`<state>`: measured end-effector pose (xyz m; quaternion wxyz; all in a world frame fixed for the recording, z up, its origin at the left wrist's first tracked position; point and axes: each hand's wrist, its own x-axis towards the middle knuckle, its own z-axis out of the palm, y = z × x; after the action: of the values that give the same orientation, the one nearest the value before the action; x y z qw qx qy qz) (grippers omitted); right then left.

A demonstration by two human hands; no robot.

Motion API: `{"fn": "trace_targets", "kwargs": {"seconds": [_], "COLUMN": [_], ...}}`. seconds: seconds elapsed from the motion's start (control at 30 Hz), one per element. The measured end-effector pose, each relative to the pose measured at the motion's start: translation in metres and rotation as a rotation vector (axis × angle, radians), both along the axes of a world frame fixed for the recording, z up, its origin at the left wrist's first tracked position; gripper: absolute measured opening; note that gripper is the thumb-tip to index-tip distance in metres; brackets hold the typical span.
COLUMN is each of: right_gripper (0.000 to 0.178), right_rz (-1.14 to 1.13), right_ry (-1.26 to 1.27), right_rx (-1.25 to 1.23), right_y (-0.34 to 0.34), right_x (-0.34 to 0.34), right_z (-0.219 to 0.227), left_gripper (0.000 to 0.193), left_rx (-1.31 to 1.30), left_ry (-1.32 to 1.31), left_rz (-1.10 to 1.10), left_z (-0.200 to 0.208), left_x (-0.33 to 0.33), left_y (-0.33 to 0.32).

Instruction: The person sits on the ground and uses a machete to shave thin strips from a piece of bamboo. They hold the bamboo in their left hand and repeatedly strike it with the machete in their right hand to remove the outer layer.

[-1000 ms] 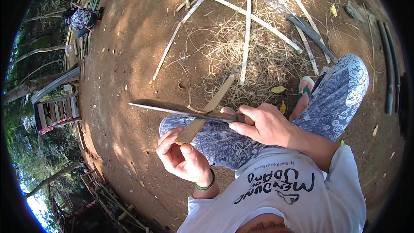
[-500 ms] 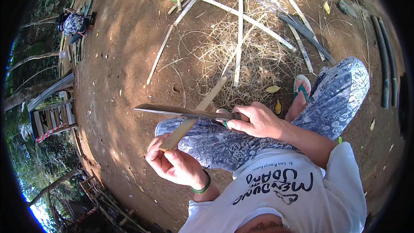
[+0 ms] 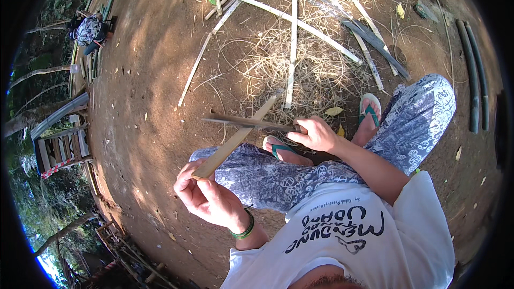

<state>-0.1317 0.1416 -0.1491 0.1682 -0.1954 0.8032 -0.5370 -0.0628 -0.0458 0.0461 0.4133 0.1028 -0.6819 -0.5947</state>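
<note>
My left hand (image 3: 210,198) is closed on the near end of a flat bamboo strip (image 3: 229,147), pinched between thumb and fingers. The strip slants away from me to the upper right, its far tip over the pile of shavings. In my right hand (image 3: 317,135) is the handle of a machete (image 3: 243,122), gripped in a closed fist. Its long dark blade points left and crosses the strip near its far part, seen nearly edge-on. Whether blade and strip touch I cannot tell.
Thin curled bamboo shavings (image 3: 300,69) cover the ground before my sandalled feet. Several pale strips (image 3: 293,37) lie across and around them. Two dark poles (image 3: 472,75) rest at the right. Far left, a person (image 3: 90,31) is by long poles, with a small wooden structure (image 3: 61,147) nearer.
The machete has moved away from me along the strip, toward its far end, and its blade has turned more edge-on. My left hand still holds the strip, shifted slightly left.
</note>
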Motion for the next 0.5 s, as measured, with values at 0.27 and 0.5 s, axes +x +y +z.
{"fn": "trace_targets", "kwargs": {"seconds": [0.27,0.5], "right_gripper": [0.053,0.064], "right_rz": [-0.005,-0.176], "right_ry": [0.026,-0.190], "right_rx": [0.071,0.246], "right_y": [-0.007,0.013], "right_x": [-0.011,-0.022], "right_z": [0.040,-0.066], "left_gripper": [0.017,0.018], "left_rx": [0.038,0.020], "left_ry": [-0.026,-0.048], "left_rz": [-0.041,-0.136], "left_z": [0.001,0.010], "left_x": [0.000,0.002], "left_y": [0.005,0.000]}}
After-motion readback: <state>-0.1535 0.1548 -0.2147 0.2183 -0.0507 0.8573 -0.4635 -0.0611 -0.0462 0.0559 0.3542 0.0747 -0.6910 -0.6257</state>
